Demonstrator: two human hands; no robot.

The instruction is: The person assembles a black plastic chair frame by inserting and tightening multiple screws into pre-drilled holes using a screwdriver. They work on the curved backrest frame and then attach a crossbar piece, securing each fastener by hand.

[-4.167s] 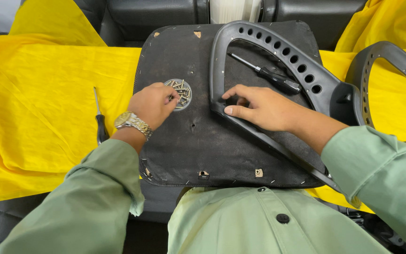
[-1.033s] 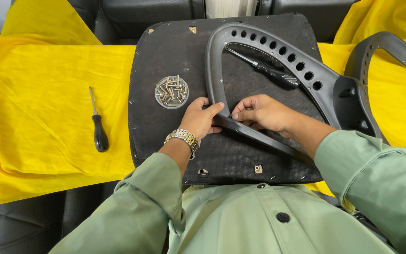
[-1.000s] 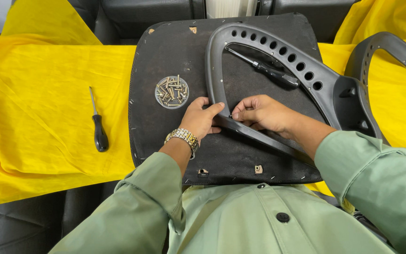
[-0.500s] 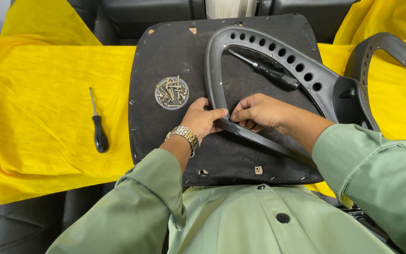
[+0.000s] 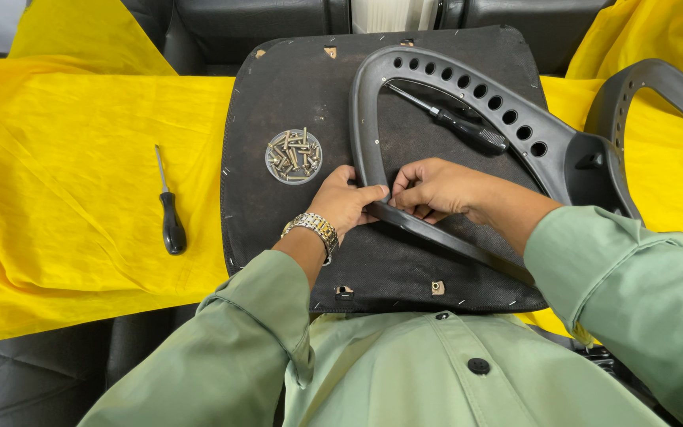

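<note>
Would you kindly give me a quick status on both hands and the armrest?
Left hand and right hand pinching lower corner of black armrest frame. Frame flat on seat base. Screwdriver inside the loop; screw dish beside.

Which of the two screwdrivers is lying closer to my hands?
The screwdriver on the black seat panel, inside the armrest loop; the other screwdriver lies on the yellow cloth.

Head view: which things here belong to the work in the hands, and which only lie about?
In the work:
- left hand and right hand, both on the grey plastic armrest frame with holes
- black upholstered seat panel under it
- round clear dish of brass screws

Lying about:
- black-handled screwdriver on the yellow cloth
- second grey armrest frame
- black screwdriver inside the frame
</note>
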